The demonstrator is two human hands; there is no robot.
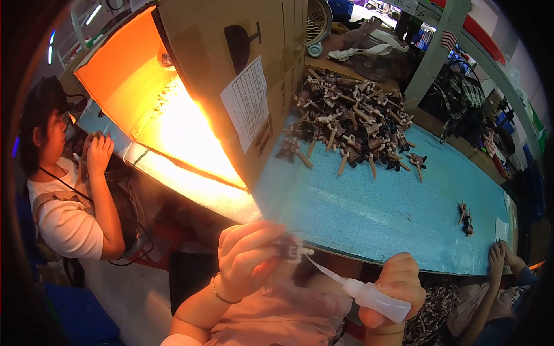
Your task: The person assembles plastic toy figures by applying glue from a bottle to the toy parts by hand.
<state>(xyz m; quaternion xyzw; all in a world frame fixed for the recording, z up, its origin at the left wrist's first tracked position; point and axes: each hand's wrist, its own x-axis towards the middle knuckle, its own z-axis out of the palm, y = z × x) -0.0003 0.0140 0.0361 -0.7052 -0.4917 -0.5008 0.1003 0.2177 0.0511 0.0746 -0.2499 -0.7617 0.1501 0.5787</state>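
Close to the table's near edge, my left hand (251, 259) is closed on a small figurine (293, 250) with dark and pale parts. Fingers cover much of the figurine. In my right hand (398, 288) is a white squeeze bottle (375, 299), tilted, its long thin nozzle pointing up and left. The nozzle's tip is right beside the figurine; whether they touch I cannot tell. Beyond my hands, a large pile of similar brown and pale figurines (358, 124) lies on the blue tabletop (346, 202).
An upright cardboard box (231, 75) borders the table's left side, with a glowing lamp (167, 59) inside the lit part. Two figurines (465, 219) lie at the right. A person (69, 207) sits at left; another person's hands (501, 259) rest at the right edge.
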